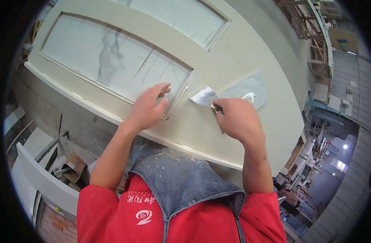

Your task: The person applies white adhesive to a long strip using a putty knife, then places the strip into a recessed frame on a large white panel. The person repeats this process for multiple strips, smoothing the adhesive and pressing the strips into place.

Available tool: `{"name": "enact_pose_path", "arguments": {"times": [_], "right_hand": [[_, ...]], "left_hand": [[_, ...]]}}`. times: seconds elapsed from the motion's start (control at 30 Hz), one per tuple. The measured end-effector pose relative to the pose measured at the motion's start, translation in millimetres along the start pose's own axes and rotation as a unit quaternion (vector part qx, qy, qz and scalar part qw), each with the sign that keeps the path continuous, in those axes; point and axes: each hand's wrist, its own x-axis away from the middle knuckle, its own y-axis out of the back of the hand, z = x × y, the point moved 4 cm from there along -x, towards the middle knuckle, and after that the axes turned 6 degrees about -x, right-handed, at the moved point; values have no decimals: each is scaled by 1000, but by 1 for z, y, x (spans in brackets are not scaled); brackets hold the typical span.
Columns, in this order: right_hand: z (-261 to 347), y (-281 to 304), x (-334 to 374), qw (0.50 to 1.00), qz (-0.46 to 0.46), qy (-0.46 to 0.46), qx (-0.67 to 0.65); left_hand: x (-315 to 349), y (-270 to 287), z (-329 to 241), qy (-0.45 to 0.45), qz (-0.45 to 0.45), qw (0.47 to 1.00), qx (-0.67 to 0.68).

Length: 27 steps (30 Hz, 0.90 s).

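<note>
A cream panel [230, 65] lies in front of me, with white, grey-veined marble-look inserts [112, 56] framed into it. My right hand [241, 119] is closed round the handle of a putty knife [203, 96]. Its shiny metal blade points left, close to the corner of the nearer insert's frame. Under and beyond that hand lies a translucent greyish sheet [244, 83] with a glossy whitish smear of paste on it. My left hand [149, 104] is over the near edge of the insert by its right end, thumb apart and fingers loosely bent, holding nothing that I can see.
The panel's near edge [185, 152] runs along my denim apron [173, 174]. At lower left are a curved white piece [47, 178] and a cardboard box [74, 166]. Wooden racks [319, 44] stand at upper right, and cluttered workshop goods [307, 174] at right.
</note>
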Motion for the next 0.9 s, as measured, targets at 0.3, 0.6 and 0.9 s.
{"name": "enact_pose_path", "arguments": {"times": [0.3,0.6,0.9], "right_hand": [[5,-22,10,993,-72,64,-72],[-15,-63,12,993,-85,53,-67],[7,-62,55,982,-88,107,-127]], "left_hand": [[-26,-2,-5,-11,74,997,-21],[-29,-7,-8,-1,110,993,-50],[-33,-3,-4,-32,129,989,-65]]}}
